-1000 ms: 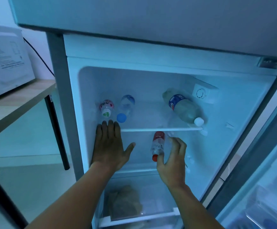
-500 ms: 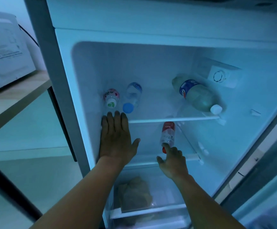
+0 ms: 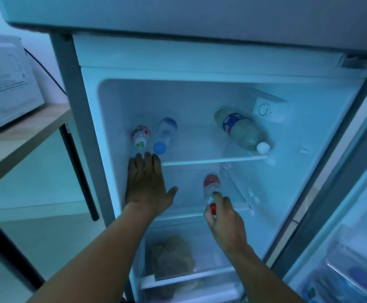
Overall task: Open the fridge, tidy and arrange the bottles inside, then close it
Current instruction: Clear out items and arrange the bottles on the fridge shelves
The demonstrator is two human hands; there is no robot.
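Below the fridge's upper shelf (image 3: 213,160), the right hand (image 3: 224,217) grips the red-capped bottle (image 3: 211,189) at its neck. The left hand (image 3: 147,184) lies spread flat, fingers apart, against the shelf's front edge, holding nothing.

The large bottle (image 3: 242,132) lying on the top shelf carries a blue label with a round red-white-blue Pepsi emblem. The small pink-labelled bottle (image 3: 140,136) shows lettering too blurred to read. Print on the microwave (image 3: 7,82) is illegible.
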